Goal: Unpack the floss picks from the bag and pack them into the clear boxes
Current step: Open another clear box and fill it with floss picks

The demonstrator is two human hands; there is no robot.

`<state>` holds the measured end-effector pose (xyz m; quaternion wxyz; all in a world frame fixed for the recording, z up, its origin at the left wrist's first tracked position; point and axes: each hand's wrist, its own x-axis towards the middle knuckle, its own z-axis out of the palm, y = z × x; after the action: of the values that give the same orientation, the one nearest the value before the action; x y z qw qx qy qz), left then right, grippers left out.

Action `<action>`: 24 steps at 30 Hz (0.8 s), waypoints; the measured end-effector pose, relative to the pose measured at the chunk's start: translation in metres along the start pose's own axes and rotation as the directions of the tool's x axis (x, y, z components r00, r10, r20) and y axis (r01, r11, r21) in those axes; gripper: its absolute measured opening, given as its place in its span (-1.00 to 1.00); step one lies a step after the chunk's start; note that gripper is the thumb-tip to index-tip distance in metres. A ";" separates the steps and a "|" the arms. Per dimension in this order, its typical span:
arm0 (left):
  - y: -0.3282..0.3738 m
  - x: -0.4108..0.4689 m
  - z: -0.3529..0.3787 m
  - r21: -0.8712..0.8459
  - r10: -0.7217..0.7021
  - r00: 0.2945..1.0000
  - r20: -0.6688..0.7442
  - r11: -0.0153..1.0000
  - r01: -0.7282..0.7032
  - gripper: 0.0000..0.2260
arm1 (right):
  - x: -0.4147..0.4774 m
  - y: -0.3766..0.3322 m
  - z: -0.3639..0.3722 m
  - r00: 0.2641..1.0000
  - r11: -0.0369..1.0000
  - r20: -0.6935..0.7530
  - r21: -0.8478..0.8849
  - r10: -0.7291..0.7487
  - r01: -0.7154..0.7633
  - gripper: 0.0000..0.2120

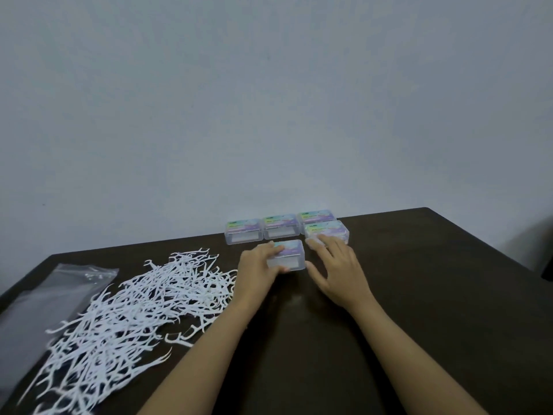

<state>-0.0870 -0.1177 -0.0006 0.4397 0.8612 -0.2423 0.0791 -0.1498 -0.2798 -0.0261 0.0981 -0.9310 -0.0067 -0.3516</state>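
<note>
Left grip (259,266) holds near clear box (288,255); right grip (338,265) spread open, maybe touching it. Steady base, lift lid squarely.

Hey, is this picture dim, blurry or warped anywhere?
Head view: dim, bluish light; labels on the clear plastic boxes too soft to read; the white floss picks smear at the lower left; faint sheen on the dark brown table.

On the tabletop (419,295) I see the bag (45,301) at far left, the floss picks (134,310) heaped just right of it. Three boxes (279,227) line the back edge; a fourth box (327,227) sits before the rightmost, the nearest box (290,257) before the middle one.
</note>
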 end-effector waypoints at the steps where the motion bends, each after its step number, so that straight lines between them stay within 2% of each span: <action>1: 0.001 -0.007 0.001 -0.014 -0.005 1.000 0.008 1.000 0.005 -0.57 | -0.005 -0.004 -0.003 0.999 0.999 0.010 0.022 -0.034 0.034 -0.57; 4: 0.004 -0.031 0.003 -0.001 0.014 0.999 0.045 1.000 -0.014 -0.57 | -0.017 -0.019 -0.009 0.993 0.994 0.060 0.049 -0.102 0.099 -0.56; 8: 0.007 -0.056 0.007 0.067 0.100 0.994 0.044 0.992 -0.103 -0.77 | -0.026 -0.031 -0.011 0.964 0.970 0.103 0.003 -0.244 0.245 -0.62; 9: 0.006 -0.062 0.008 0.101 0.101 0.994 0.039 0.989 -0.104 -0.76 | -0.028 -0.034 -0.010 0.955 0.958 0.086 -0.014 -0.286 0.288 -0.63; 11: 0.004 -0.072 0.008 0.181 0.067 0.997 0.045 0.981 -0.074 -0.61 | -0.030 -0.038 -0.009 0.922 0.919 0.055 -0.079 -0.383 0.386 -0.68; 15: 0.012 -0.088 0.000 0.213 0.006 1.000 0.000 0.977 -0.006 -0.39 | -0.034 -0.046 -0.004 0.856 0.823 0.040 -0.255 -0.515 0.507 -0.76; 18: 0.020 -0.101 -0.004 0.180 -0.001 0.996 -0.092 0.984 0.018 -0.45 | -0.040 -0.054 -0.001 0.807 0.742 0.047 -0.365 -0.589 0.562 -0.74; 20: 0.023 -0.106 -0.005 0.147 -0.031 0.994 -0.107 0.988 0.047 -0.47 | -0.043 -0.057 0.000 0.759 0.655 0.071 -0.458 -0.648 0.602 -0.70; 24: 0.024 -0.115 -0.008 0.177 -0.069 0.990 -0.123 0.980 0.090 -0.44 | -0.046 -0.067 -0.006 0.699 0.548 0.107 -0.542 -0.707 0.638 -0.69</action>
<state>-0.1980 -0.0837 -0.0182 0.3753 0.9007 -0.1735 0.1334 -0.1943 -0.2131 -0.0401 -0.3103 -0.8203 -0.2574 -0.4056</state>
